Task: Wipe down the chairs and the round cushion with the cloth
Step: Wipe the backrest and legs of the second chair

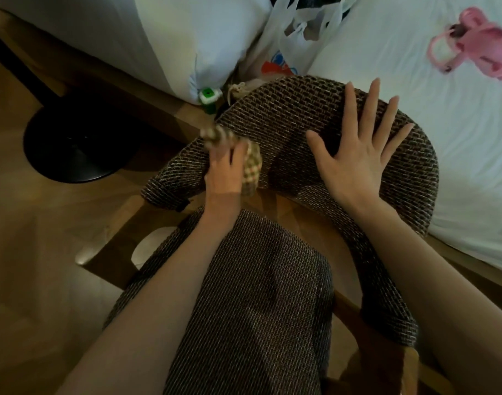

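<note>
The brown woven-fabric, wooden-framed chair presents its curved backrest. The right hand lies flat on the backrest centre, fingers spread wide. The left hand grips the crumpled checked cloth against the backrest's left portion.

Left hand grips the cloth, while right hand lies flat with fingers spread wide.

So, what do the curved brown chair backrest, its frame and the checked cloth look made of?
Curved brown chair backrest: coarse matte woven upholstery, basket-like weave. Brown chair frame: probably wood, smooth, slight sheen. Beige checked cloth: soft woven textile, bunched; blurred, fibre unclear.
</note>
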